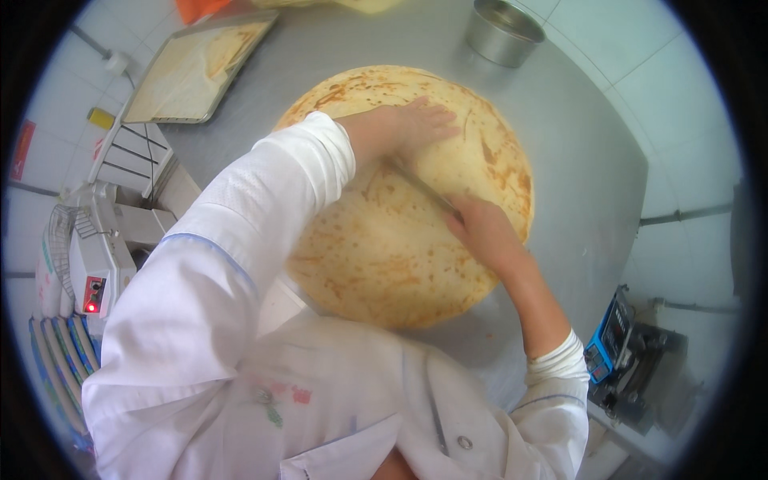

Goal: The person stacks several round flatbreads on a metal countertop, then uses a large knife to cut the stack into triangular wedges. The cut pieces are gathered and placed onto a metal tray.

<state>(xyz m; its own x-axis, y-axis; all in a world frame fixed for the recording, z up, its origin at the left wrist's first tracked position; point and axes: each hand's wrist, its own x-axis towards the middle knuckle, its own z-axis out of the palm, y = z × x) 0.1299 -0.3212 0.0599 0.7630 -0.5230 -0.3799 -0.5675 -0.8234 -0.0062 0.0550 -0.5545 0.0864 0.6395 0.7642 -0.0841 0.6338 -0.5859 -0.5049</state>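
A large round browned flatbread (384, 258) lies in front of me on the steel table. My left hand (420, 125) is spread flat over its upper part, palm down, with nothing held. In my right hand (485, 231) is the handle of a knife (423, 187), probably a long-bladed one. The blade slants up and left across the bread, and its far end reaches just below my left wrist. Whether the edge has gone through the bread is too blurred to tell.
The steel table (588, 144) ends in a corner at right. A rectangular tray (174, 75) with pale flat sheets lies back left. A round metal pan (504, 39) stands at the back. Left is a machine (99, 258) with a red light; right, a blue-framed scale display (609, 339).
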